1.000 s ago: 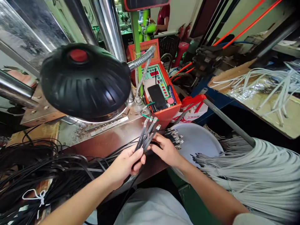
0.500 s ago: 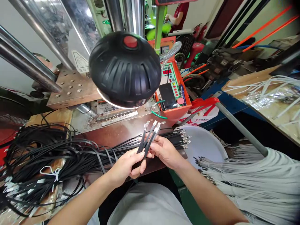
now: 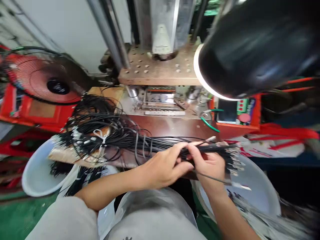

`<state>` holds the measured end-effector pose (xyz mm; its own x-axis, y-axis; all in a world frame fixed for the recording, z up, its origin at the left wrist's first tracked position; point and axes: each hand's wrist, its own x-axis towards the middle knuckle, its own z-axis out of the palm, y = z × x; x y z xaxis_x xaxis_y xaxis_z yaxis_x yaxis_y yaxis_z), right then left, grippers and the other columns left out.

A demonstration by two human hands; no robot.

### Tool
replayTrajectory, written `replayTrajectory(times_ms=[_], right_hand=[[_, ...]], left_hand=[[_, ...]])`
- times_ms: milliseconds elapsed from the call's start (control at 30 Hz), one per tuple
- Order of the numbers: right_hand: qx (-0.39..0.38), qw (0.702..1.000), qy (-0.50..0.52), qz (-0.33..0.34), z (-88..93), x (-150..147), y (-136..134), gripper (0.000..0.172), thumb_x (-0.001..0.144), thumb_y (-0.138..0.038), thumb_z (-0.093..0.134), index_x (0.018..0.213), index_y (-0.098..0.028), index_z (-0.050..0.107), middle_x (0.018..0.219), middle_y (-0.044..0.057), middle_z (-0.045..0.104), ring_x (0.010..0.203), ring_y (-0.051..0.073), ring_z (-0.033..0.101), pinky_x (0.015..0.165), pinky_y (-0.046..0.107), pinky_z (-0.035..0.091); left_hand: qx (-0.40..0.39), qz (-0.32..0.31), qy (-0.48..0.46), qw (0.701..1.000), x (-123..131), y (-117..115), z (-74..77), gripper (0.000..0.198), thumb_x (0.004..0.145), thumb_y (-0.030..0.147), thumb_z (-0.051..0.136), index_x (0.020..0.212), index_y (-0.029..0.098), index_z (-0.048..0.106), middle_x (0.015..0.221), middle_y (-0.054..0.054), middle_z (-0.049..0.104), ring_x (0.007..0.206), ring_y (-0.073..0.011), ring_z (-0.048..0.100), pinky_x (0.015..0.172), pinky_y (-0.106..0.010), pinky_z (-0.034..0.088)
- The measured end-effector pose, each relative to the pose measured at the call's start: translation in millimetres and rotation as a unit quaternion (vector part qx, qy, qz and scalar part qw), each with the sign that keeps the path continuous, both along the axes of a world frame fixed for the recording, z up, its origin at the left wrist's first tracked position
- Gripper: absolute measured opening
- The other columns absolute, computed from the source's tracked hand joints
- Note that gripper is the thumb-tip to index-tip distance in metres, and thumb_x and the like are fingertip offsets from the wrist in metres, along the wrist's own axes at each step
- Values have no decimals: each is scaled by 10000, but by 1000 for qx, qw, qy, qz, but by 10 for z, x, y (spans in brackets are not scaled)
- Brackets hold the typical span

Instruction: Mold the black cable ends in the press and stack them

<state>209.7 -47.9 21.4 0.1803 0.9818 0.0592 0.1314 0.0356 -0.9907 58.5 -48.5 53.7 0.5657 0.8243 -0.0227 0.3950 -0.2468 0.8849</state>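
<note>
A bundle of thin black cables [image 3: 160, 144] runs along the table's front edge, its silver metal terminals [image 3: 235, 160] sticking out at the right end. Both hands meet over this right part of the bundle. My left hand [image 3: 166, 166] is closed around black cables, thumb stretched toward the right hand. Pinching black cables between thumb and fingers, my right hand [image 3: 208, 163] sits close against it. One loose cable [image 3: 212, 178] slants below the right hand, ending in a pale tip. The fingers partly hide what they grip, and motion blurs the terminals.
Behind the hands stands a metal press [image 3: 160, 71]. A large black lamp [image 3: 252, 50] hangs close at the upper right. White basins [image 3: 271, 196] sit below the table, and a fan [image 3: 50, 80] stands left. An orange control box [image 3: 255, 113] is at right.
My view has swung left. The few cables held upright, terminals up, now lie low toward the right over the bundle. Both hands have come down onto it.
</note>
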Motion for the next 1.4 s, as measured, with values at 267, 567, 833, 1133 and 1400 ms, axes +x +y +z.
replayTrajectory(times_ms=[267, 567, 833, 1133, 1400], right_hand=[[-20, 998, 36, -47, -82, -113, 1, 254, 730, -389, 671, 781, -144, 631, 635, -8, 581, 516, 96, 520, 483, 228, 444], [49, 946, 166, -275, -31, 469, 298, 226, 636, -207, 701, 485, -232, 535, 607, -8, 481, 507, 89, 441, 409, 296, 367], [34, 963, 167, -208, 18, 605, 222, 148, 669, -316, 732, 618, -213, 639, 655, 27, 494, 501, 93, 434, 419, 307, 389], [18, 973, -39, 227, 426, 410, 440, 150, 807, -318, 616, 730, -190, 633, 678, 2, 571, 563, 100, 548, 494, 217, 463], [133, 872, -369, 292, -110, 362, 1454, 277, 846, -275, 534, 1089, -167, 611, 1119, 115, 598, 1043, 238, 546, 925, 404, 442]], left_hand=[[135, -30, -12, 990, -223, -114, -65, 230, 942, 213, 353, 1004, 146, 564, 1042, -96, 619, 986, -170, 589, 815, -248, 457], [227, 659, -30, 717, -2817, 1391, 453, 243, 971, 271, 334, 904, 137, 524, 610, 69, 582, 546, -58, 510, 604, -248, 438], [302, 483, 170, 804, -2768, 1393, 206, 240, 734, 442, 676, 843, 246, 590, 913, -20, 654, 1120, -271, 507, 936, -449, 405], [-26, -81, -93, 992, 34, 238, 281, 574, 890, 436, 459, 1360, 155, 288, 1018, -114, 618, 865, -203, 620, 778, -336, 499], [-428, 211, -324, 817, 124, 243, -206, 376, 894, 440, 426, 1195, 215, 409, 567, 78, 392, 393, -36, 220, 359, -120, 226]])
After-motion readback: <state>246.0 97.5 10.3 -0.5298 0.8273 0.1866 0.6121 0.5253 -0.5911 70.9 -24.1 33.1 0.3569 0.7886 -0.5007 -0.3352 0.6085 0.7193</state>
